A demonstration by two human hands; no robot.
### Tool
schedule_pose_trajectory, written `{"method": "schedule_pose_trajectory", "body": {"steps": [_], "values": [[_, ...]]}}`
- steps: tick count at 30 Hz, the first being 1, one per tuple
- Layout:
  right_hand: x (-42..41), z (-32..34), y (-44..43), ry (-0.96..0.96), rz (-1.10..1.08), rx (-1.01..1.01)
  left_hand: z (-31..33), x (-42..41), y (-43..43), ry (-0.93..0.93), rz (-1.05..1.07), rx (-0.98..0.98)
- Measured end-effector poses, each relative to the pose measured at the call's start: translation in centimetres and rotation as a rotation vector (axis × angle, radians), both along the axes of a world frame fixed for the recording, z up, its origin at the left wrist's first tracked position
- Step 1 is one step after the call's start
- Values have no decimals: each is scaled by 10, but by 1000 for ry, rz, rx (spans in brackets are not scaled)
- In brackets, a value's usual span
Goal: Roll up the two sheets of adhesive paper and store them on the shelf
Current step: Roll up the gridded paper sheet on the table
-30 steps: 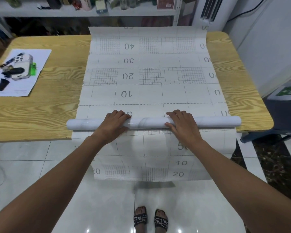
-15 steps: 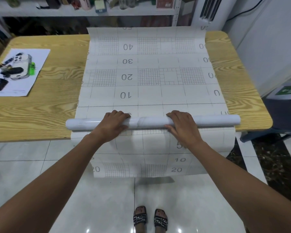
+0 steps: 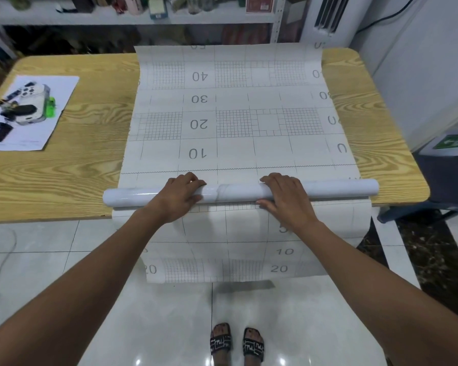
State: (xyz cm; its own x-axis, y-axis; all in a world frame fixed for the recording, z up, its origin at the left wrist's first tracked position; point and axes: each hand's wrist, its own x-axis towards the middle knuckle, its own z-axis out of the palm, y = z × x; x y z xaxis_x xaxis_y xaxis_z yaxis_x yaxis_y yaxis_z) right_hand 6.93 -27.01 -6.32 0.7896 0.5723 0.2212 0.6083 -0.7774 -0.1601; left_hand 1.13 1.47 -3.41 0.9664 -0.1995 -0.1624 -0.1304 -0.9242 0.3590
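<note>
A person's left hand point(image 3: 179, 196) and right hand point(image 3: 286, 200) both grip a long white roll point(image 3: 236, 192) of glossy paper, fingers curled over its top, one hand either side of the middle. The roll lies from 9 to 3 o'clock along the near edge of a wooden table point(image 3: 64, 178). Toward 12 o'clock the gridded sheet point(image 3: 236, 143) lies flat, reaching toward a shelf point(image 3: 90, 20). A loose length point(image 3: 238, 233) hangs off toward 6 o'clock. The paper looks light, slick and easily creased, so an even two-handed hold probably keeps it rolling straight.
</note>
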Motion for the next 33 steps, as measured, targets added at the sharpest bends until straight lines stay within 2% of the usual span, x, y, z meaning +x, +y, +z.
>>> {"method": "schedule_pose_trajectory", "body": {"steps": [18,33], "values": [[8,7,7,74,-16,-25,-10,-3,2,-142,-4,-55],[3,7,14,90,-94,6,-16,-1,-3,-209,-7,-2]]}}
